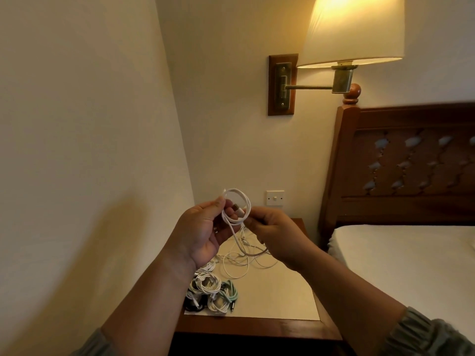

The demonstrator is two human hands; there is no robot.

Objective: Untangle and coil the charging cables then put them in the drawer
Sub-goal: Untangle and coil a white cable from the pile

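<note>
Coiling a white cable (pixel 236 206) above a bedside table (pixel 272 286), a person pinches the loop at its left edge with the left hand (pixel 203 232), while the right hand (pixel 272 232) curls round the strand on the loop's right side. The cable's tail drops from the coil to a loose tangle (pixel 244 255) of white cables lying on the tabletop, so the winding looks only partly done. Nearer the front edge sit several bundles (pixel 210 291), white, green and dark, that appear already wound. The next move likely calls for drawing more slack free of the tangle and laying it round the loop without letting the turns spring open. No drawer shows in view; it presumably lies below the tabletop. No brand, label or writing can be read anywhere.
</note>
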